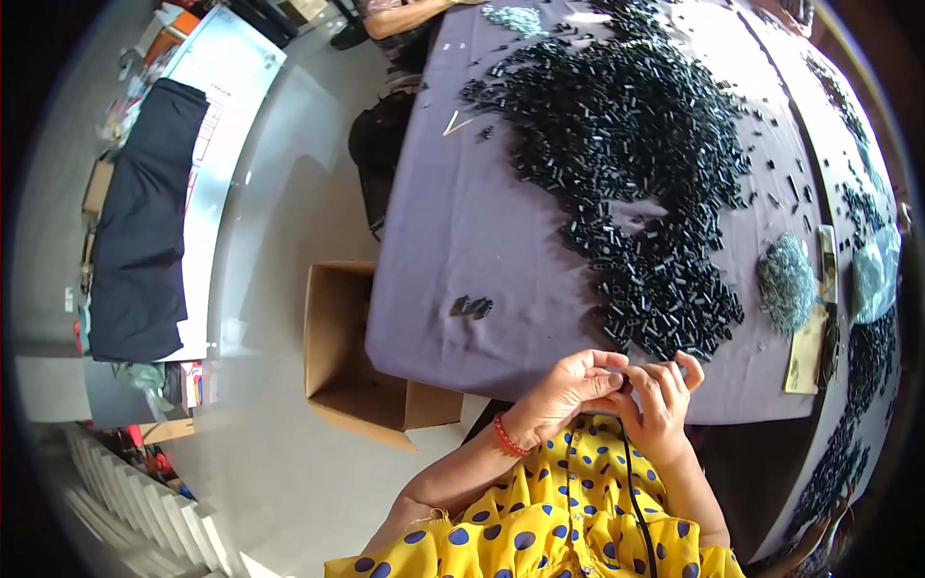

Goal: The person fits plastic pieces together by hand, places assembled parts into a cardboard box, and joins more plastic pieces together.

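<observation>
My two hands meet just past the table's near edge, in front of the yellow dotted garment. My left hand (pixel 576 387), with a red bead bracelet at its wrist, pinches a small black piece (pixel 626 385) between thumb and forefinger. Curled fingers of my right hand (pixel 660 397) close on the same piece from the other side; its exact shape is mostly covered. Directly beyond them spreads a big heap of short black tubes (pixel 665 308) on the grey-purple tablecloth (pixel 462 222). Several black tubes (pixel 472 306) lie together to the left.
A pile of small silvery parts (pixel 786 281) sits right of the heap, near a yellowish card (pixel 805 361) and a clear plastic bag (pixel 875 275). An open cardboard box (pixel 332 337) stands on the floor at left. Other people's arms (pixel 409 17) reach in at the table's edges.
</observation>
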